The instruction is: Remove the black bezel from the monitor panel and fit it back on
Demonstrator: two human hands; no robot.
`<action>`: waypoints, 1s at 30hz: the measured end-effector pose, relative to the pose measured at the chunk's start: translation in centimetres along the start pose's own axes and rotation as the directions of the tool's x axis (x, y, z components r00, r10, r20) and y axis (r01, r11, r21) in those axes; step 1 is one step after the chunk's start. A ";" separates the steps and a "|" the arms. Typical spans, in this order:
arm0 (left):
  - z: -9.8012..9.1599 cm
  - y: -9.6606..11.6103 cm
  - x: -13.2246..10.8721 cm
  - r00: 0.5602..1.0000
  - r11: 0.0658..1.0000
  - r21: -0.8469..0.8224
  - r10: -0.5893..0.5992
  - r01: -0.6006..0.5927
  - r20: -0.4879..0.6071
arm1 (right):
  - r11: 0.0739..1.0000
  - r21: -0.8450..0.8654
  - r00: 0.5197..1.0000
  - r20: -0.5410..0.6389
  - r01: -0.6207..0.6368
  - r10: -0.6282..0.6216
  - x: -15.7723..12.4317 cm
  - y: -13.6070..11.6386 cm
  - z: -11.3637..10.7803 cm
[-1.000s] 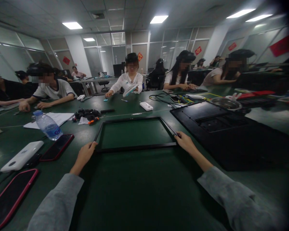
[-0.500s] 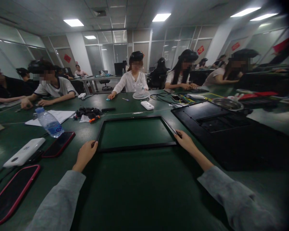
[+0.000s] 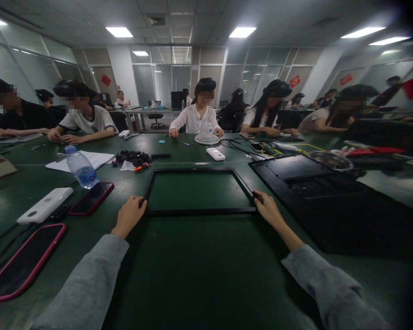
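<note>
A thin black rectangular frame [image 3: 199,211], like a screen bezel, is held in front of me over the green table [image 3: 199,270]. My left hand [image 3: 130,214] grips its left side near the front corner, fingers closed round the edge. On the opposite side, my right hand [image 3: 266,207] is closed round the right edge near the front corner. Green tabletop shows through the opening. Whether the far edge touches the table I cannot tell. To the right of my right hand lies a large black panel [image 3: 316,201] with recessed sections.
Left of me are a pink-edged phone [image 3: 25,261], a white power bank [image 3: 46,205], a red-edged phone [image 3: 92,198] and a water bottle [image 3: 81,168]. Further off sit dark cables [image 3: 132,158], a small white fan [image 3: 206,139] and a metal bowl [image 3: 331,160]. Several people sit around the table.
My view has turned slightly left and up. Both hands keep hold of the black frame, which stays nearly in place. The person opposite has drawn a hand back from a small blue thing.
</note>
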State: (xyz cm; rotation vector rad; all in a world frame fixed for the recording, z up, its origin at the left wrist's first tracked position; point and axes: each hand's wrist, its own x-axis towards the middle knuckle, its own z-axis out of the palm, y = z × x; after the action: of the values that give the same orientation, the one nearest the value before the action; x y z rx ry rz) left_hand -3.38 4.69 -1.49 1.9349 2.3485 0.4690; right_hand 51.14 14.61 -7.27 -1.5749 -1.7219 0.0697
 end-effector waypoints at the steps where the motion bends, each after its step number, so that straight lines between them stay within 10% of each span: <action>1: 0.0 0.0 0.0 1.000 1.000 0.004 -0.001 0.001 0.003 | 1.000 -0.023 1.000 0.002 0.007 -0.007 -0.1 0.0 0.0; 30: 0.9 -0.4 0.6 0.997 0.998 0.020 0.065 -0.064 -0.040 | 0.973 -0.211 0.996 -0.018 -0.089 0.087 0.1 1.4 0.7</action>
State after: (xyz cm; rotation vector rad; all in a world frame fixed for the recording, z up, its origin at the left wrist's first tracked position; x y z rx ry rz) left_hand -3.68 5.34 -2.40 2.0337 2.3284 0.4970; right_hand 51.95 15.35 -8.42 -1.8038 -1.6969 -0.0797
